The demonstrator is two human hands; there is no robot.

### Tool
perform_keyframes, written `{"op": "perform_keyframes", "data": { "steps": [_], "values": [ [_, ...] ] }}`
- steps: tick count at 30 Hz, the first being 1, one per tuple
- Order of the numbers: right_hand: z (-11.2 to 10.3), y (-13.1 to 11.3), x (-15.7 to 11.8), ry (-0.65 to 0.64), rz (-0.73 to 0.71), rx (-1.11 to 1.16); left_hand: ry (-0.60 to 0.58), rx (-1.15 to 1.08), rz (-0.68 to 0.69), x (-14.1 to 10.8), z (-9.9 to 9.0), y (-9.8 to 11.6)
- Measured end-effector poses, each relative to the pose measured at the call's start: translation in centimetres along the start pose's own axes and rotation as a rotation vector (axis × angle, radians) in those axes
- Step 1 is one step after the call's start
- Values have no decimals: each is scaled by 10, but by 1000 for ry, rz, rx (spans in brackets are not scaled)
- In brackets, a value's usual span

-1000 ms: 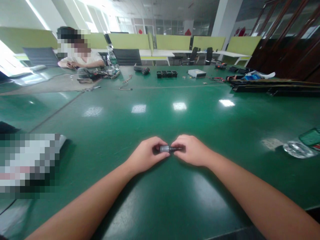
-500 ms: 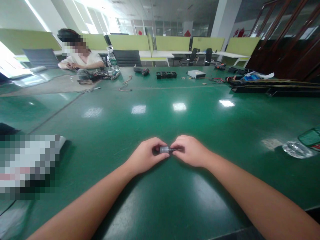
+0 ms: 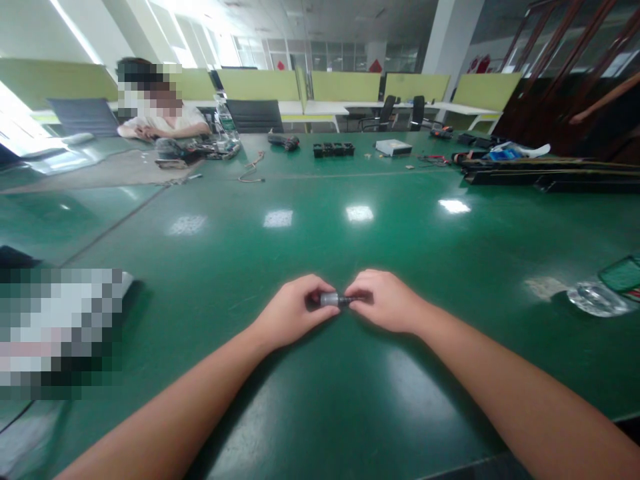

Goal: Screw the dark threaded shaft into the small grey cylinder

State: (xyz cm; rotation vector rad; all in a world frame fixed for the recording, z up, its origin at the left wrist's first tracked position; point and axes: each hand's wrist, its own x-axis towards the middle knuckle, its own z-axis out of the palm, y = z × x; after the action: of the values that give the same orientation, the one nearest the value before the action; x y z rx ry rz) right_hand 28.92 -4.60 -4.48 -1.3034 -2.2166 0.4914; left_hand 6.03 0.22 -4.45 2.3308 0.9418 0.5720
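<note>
A small grey metallic cylinder (image 3: 330,299) lies level just above or on the green tabletop; I cannot tell which. My left hand (image 3: 293,312) is closed around its left end, thumb below and fingers above. From the cylinder's right end sticks out a thin dark ribbed stem (image 3: 344,301). The thumb and fingertips of my right hand (image 3: 385,300) pinch this stem, and its far end is hidden in that hand. Both hands are close together, with a narrow gap between the fingertips.
The green table (image 3: 320,233) spreads around my hands. A blurred-out pale box (image 3: 55,327) is at the left, a glass ashtray (image 3: 597,299) at the right. Farther back are a black multi-slot holder (image 3: 333,150), a white box (image 3: 393,147) and dark long bars (image 3: 550,175). A person (image 3: 165,120) sits across.
My right hand has shifted slightly right, so a bit more of the dark stem shows. My left hand has hardly moved. Another person's arm has appeared at the far right edge.
</note>
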Motion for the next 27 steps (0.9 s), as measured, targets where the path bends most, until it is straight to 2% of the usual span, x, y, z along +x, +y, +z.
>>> {"op": "perform_keyframes", "data": {
  "steps": [27],
  "values": [
    [-14,1,-4,-50,56,-37,-2,4,-3,0,-1,3]
  ]
}}
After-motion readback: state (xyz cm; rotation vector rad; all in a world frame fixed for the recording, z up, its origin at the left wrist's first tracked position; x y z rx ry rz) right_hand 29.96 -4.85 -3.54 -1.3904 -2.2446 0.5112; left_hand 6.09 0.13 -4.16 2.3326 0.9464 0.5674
